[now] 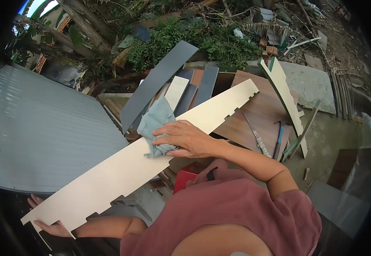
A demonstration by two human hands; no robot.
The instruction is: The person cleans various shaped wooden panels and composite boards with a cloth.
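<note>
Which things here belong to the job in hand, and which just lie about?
In hand:
Pale blue cloth under right hand
Notched cream board in left hand

Apparently lying about:
Long grey plank
Second notched board
Blue tool
Pale-handled tool

I note one head-worn view. It faces forward and down over the torso [236, 200], close to the right hand [187, 138], foliage [219, 47] farther off.

Cream board [108, 173], lt. blue cloth [156, 117], brn. wood-grain panel [265, 114]

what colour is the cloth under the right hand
The cloth is light greyish blue, clearest in head view.
</note>
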